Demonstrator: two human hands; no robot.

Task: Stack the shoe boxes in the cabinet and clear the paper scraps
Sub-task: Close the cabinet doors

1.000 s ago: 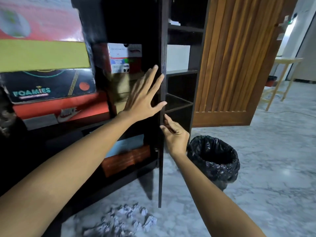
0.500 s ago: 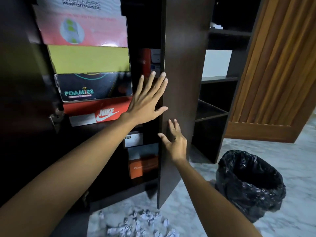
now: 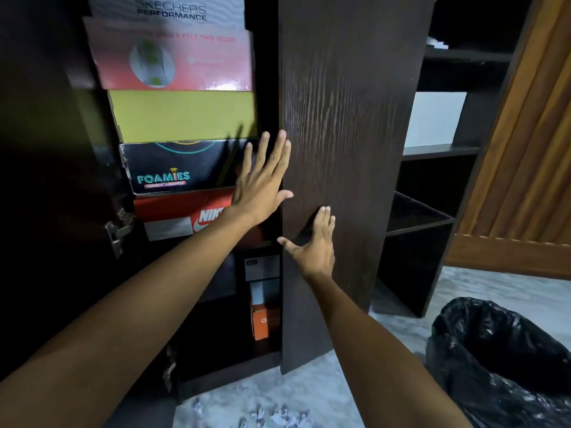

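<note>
Several shoe boxes stand stacked inside the dark cabinet: a grey Skechers box [image 3: 173, 10] on top, then a pink box [image 3: 173, 57], a yellow box [image 3: 185, 115], a black Foamies box [image 3: 179, 168] and a red Nike box [image 3: 182, 217]. An orange box [image 3: 261, 322] sits on the lower shelf. The dark wooden cabinet door [image 3: 349, 118] is partly swung across the opening. My left hand [image 3: 262, 180] lies flat with straight fingers at the door's edge. My right hand [image 3: 315, 245] presses flat on the door's face. Crumpled paper scraps [image 3: 278, 417] lie on the floor below.
A bin lined with a black bag [image 3: 506, 359] stands on the marble floor at the lower right. Open dark shelves [image 3: 432, 223] are right of the door, with a white box [image 3: 432, 122] on one. A slatted wooden door [image 3: 531, 134] stands at the far right.
The cabinet door has swung further across the opening, now showing its broad face. Both hands moved with it, the right going from the door's edge to flat on its face.
</note>
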